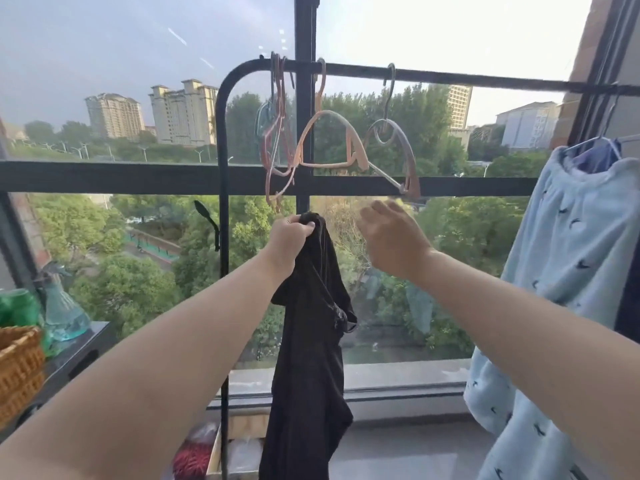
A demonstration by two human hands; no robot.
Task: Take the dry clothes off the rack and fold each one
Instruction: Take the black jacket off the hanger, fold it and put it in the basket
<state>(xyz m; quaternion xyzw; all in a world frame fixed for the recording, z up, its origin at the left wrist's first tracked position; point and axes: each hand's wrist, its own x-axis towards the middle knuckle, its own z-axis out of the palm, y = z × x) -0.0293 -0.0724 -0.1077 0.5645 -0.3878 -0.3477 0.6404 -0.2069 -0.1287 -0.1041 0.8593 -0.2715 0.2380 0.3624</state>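
Left hand (292, 237): fingers (304, 225) curl tight round the bunched top of the black garment (308, 341), which hangs limp toward 6 o'clock, off the rack (450, 77). Right hand (391, 237), at 3 o'clock of the left, has relaxed fingers and holds nothing. Judgement: the cloth is light, soft and not fragile, and it will sag and twist, so it is best taken at two top corners to spread it. Count: two garments, the black one and one light blue garment (561, 271) hung at 3 o'clock; empty hangers (360, 155) at 12 o'clock, two apart plus an uncountable bunch.

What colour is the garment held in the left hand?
Black, plain; the head view shows the garment hanging from the left hand.
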